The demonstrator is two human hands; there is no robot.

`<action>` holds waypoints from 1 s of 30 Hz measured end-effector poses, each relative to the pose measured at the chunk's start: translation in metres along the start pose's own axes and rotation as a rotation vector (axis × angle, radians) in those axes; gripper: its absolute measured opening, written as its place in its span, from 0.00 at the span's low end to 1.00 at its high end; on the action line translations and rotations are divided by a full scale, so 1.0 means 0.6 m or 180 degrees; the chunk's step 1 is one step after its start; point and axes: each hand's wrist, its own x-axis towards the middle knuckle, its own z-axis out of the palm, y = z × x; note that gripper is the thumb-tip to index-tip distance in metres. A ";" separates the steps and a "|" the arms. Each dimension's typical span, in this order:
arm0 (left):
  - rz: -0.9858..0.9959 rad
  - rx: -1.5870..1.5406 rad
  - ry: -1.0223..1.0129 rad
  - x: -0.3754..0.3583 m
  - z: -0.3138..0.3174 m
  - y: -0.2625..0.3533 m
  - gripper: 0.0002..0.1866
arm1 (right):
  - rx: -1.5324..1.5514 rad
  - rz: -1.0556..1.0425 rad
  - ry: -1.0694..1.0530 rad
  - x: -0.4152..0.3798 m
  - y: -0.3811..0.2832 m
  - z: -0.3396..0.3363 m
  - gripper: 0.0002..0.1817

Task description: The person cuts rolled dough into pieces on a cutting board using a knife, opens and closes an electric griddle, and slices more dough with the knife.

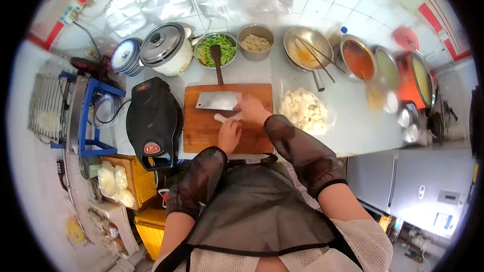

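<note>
On the wooden cutting board [201, 138] a cleaver [217, 100] shows its broad blade, pointing left. My right hand [253, 109], slightly blurred, is closed at the blade's right end, where the handle is hidden under the fingers. Just below the blade lies a pale, stubby white piece [222, 118], perhaps mushroom or dough. My left hand [230, 135] has its fingertips closed on this piece from the near side. To the right of the board, a clear plastic bag [326, 123] holds many whitish chunks [302, 108].
A black electric griddle [154, 121] stands left of the board. Behind are a rice cooker [164, 50], a bowl of shredded greens [227, 48] with a dark spatula [217, 63], a pot [256, 53] and a pan [302, 40] with chopsticks. Bowls of sauce [358, 58] line the right.
</note>
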 end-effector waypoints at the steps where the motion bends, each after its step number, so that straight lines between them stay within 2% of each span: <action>1: 0.0159 0.0159 0.0079 0.007 -0.004 -0.011 0.11 | 0.0281 0.0280 -0.0110 -0.005 0.000 -0.017 0.21; 3: 0.0318 0.0290 0.0157 0.022 -0.007 -0.021 0.12 | 0.0550 0.0578 -0.0231 -0.035 0.007 -0.041 0.23; 5: 0.0487 0.0347 0.0276 0.040 -0.014 -0.029 0.14 | 0.0911 0.1399 0.0022 -0.094 0.000 -0.058 0.25; 6: 0.0500 0.0346 0.0188 0.048 0.000 -0.048 0.15 | 0.0898 0.1421 0.0044 -0.108 -0.017 -0.073 0.25; 8: 0.0473 0.0315 0.0183 0.067 0.018 -0.052 0.15 | 0.1361 0.2069 0.0173 -0.147 -0.046 -0.102 0.23; 9: 0.0425 0.0317 0.0162 0.067 0.024 -0.049 0.15 | 0.1357 0.2099 0.0123 -0.163 -0.048 -0.098 0.23; 11: 0.0483 0.0120 0.0232 0.062 0.032 -0.044 0.14 | 0.1028 0.1991 -0.0091 -0.180 -0.047 -0.090 0.16; 12: 0.0496 0.0024 0.0311 0.058 0.036 -0.042 0.13 | 0.1035 0.1988 -0.0091 -0.187 -0.050 -0.087 0.16; 14: 0.0513 -0.0062 0.0349 0.054 0.039 -0.044 0.12 | 0.0365 0.1362 -0.0022 -0.208 -0.067 -0.079 0.10; 15: 0.0438 0.0036 0.0285 0.058 0.042 -0.048 0.11 | 0.0385 0.1386 -0.0021 -0.215 -0.072 -0.078 0.10; 17: 0.0361 0.0121 0.0223 0.065 0.048 -0.044 0.11 | 0.0080 0.0991 0.0153 -0.229 -0.074 -0.081 0.08; 21: 0.0300 0.0164 0.0449 0.068 0.053 -0.039 0.10 | 0.0124 0.0851 0.0178 -0.237 -0.081 -0.105 0.08; 23: 0.0350 0.0175 0.0478 0.068 0.056 -0.033 0.10 | 0.0167 0.0909 -0.0207 -0.235 -0.082 -0.121 0.08; 25: 0.0269 0.0211 0.0604 0.075 0.050 -0.018 0.09 | 0.0318 0.0857 -0.0193 -0.230 -0.067 -0.114 0.08; 30: 0.0037 0.0296 0.0419 0.071 0.058 -0.031 0.08 | 0.0454 0.0752 -0.0360 -0.136 -0.030 -0.016 0.07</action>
